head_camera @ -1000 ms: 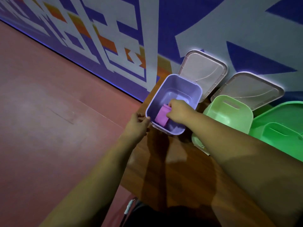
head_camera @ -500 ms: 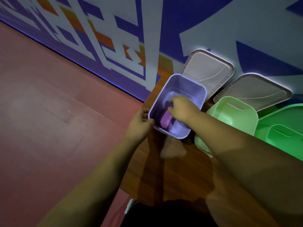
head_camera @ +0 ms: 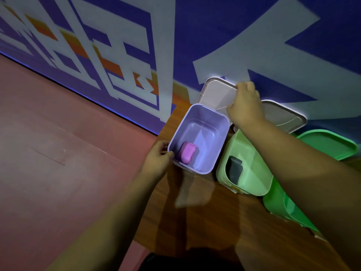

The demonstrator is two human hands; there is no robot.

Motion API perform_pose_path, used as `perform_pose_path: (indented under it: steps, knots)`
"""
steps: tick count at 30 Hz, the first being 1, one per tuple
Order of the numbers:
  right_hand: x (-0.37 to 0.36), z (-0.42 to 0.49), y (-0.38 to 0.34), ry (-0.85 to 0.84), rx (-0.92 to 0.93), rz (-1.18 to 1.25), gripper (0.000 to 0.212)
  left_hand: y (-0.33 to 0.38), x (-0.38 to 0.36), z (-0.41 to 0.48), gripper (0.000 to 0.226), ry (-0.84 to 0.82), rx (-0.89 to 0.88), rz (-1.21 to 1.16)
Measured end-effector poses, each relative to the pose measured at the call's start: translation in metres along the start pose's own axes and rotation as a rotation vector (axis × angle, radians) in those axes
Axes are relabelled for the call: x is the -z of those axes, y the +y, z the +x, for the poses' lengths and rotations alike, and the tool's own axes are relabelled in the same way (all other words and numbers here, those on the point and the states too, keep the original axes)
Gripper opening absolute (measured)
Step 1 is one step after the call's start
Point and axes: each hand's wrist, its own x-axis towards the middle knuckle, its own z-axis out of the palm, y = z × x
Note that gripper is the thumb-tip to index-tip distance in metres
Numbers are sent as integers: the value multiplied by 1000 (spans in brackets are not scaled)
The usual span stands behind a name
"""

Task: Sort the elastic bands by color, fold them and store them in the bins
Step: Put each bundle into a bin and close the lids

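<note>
Head camera looks down on a purple bin (head_camera: 199, 137) at the corner of the desk (head_camera: 205, 212). A folded pink band (head_camera: 188, 155) lies on the floor of the purple bin, tucked into its near left corner, so the storing of this colour looks done and the step in hand is closing up.

The left hand (head_camera: 158, 159) grips the near left rim of the purple bin, its fingers (head_camera: 165, 145) curled over the outside wall and the thumb at the edge. The pink band sits just inside that same wall, close to the thumb but not touched.

The right hand (head_camera: 245, 103) is behind the purple bin, holding a pale lid (head_camera: 214, 92) that leans on the wall. Its fingers (head_camera: 244, 86) hook over the lid's top edge, with the thumb on its face. The pink band is well apart from this hand, across the purple bin.

To the right of the purple bin stands a light green bin (head_camera: 248, 173) with a dark band (head_camera: 235, 169) inside.

Next, I judge, the lid must be lifted clear of the wall, tipped flat and set squarely on the purple bin's rim, while the left hand steadies it.
</note>
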Motion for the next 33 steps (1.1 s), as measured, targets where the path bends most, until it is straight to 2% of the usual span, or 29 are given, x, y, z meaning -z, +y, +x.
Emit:
perform_pose_path:
  steps: [3,7,12,14,18,23,27,30,33]
  knots:
    - [0,2,0,57,-7,-46,37,1,1,-3,38,-25,-8,-2]
    - [5,-5,-4,70,97,-121,25,-5,5,-5,38,-51,5,-10]
    - [25,-28,-16,163,161,-24,21,-10,6,-6,41,-101,31,-65]
    - [30,-45,-20,116,210,26,17,-12,4,-3,40,-90,39,-84]
    - [15,-96,-26,-87,355,61,14,-10,-3,1,35,-56,89,-174]
    - [-19,-148,-27,-218,394,19,20,8,1,-7,29,-16,228,-286]
    - [-34,-173,-27,-310,417,12,17,11,-1,-13,33,5,151,-140]
    - [-43,-180,-24,-348,414,27,19,7,-4,-11,27,6,61,9]
    - [-48,-182,-18,-369,422,50,18,3,-6,-9,18,42,37,34]
